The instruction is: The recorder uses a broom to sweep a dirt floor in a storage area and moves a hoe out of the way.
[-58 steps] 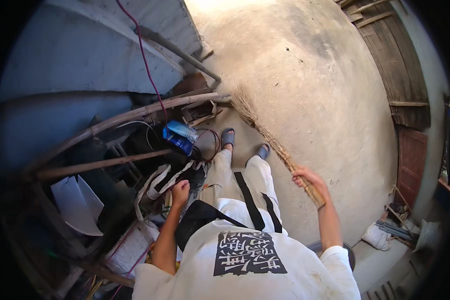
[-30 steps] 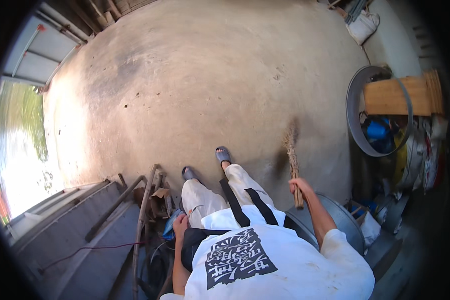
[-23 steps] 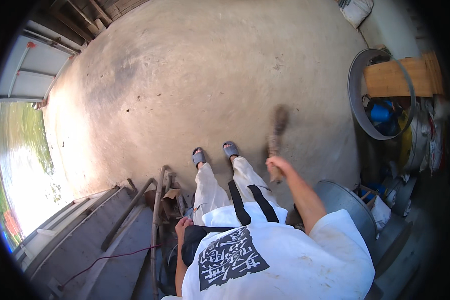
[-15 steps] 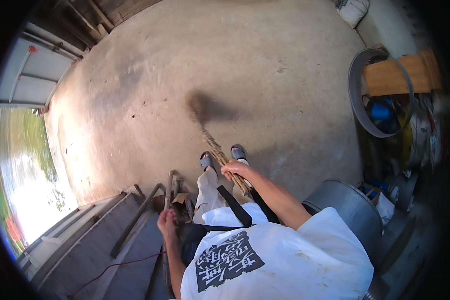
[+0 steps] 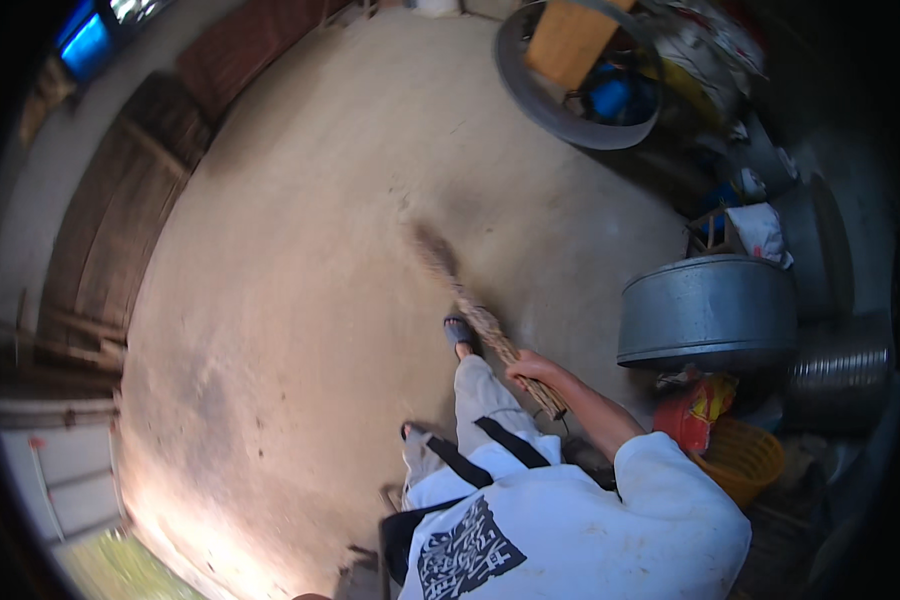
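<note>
The right hand (image 5: 532, 369) is gripping the straw broom (image 5: 482, 322) near its butt, fingers wrapped closed; the blurred bristles are reaching over the floor (image 5: 300, 250). It is looking light, stiff-stemmed, soft-tipped, best held there. The left hand isn't showing.

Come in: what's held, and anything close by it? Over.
Right hand grips broom; left hand not clearly visible. Broom slants ahead, bristle end blurred. Front slipper close beside it; metal tub off right.
</note>
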Demonstrator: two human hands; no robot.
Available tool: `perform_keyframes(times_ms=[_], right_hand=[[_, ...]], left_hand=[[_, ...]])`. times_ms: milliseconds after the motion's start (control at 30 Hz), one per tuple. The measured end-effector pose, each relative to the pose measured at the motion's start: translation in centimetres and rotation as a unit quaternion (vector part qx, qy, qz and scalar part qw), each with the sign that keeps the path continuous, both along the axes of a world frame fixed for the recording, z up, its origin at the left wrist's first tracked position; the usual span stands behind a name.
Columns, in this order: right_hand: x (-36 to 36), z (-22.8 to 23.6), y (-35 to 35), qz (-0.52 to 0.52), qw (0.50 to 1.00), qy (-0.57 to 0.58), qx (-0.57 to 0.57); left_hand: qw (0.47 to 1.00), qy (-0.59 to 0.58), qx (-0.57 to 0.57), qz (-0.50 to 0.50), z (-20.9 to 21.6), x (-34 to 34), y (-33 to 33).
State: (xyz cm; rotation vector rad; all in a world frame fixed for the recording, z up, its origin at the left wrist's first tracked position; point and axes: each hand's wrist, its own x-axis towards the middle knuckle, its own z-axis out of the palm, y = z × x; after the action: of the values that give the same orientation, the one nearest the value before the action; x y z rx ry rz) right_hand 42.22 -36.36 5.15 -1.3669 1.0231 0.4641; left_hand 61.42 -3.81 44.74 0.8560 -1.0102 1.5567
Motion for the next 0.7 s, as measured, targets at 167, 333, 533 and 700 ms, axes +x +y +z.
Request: perform_keyframes(times_ms=[167, 333, 533, 700], right_hand=[[-3.8, -3.9, -12.8, -0.235, 0.969, 0.066, -0.039], [-1.6, -5.9, -24.7, -0.285, 0.951, 0.113, 0.037], [7.9, -14.9, -25.6, -0.080, 0.985, 0.151, -0.015], [20.8, -9.0, -13.7, 0.118, 0.985, 0.092, -0.090]], left_hand=[[0.998, -0.040, -0.037, -0.037, -0.2, 4.4, -11.3], [0.997, -0.064, -0.035, -0.020, -1.0, 9.5, -21.1], [0.998, -0.066, -0.014, 0.002, 0.0, 13.4, -28.2], [0.998, -0.053, 0.022, 0.023, 0.3, 14.9, -30.0]])
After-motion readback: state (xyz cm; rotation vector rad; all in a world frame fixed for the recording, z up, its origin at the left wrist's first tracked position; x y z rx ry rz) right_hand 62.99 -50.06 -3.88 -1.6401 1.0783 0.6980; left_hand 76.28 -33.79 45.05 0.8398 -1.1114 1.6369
